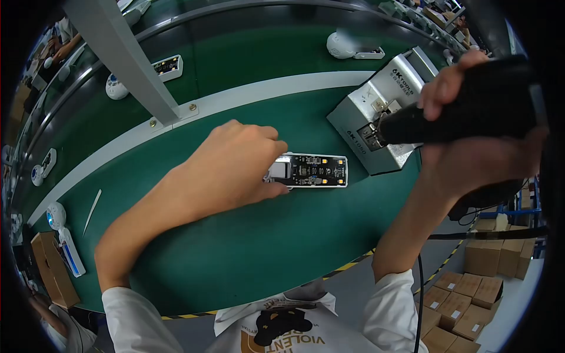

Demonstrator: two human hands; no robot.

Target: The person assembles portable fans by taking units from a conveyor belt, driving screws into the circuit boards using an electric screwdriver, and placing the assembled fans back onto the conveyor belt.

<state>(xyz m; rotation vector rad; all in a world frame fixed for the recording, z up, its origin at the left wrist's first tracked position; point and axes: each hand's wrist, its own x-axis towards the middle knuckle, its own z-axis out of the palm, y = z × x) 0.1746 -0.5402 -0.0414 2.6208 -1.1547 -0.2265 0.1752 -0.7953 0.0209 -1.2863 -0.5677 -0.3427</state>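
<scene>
The left hand pinches a long white case, hiding one end. The right hand curls its fingers round a blurry black tool by a shiny metal box.

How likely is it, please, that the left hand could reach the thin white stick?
Probably yes: only green tabletop shows between the left hand and the thin white stick, though that hand grips the circuit-board unit.

Bent left fingers, curled right fingers
</scene>
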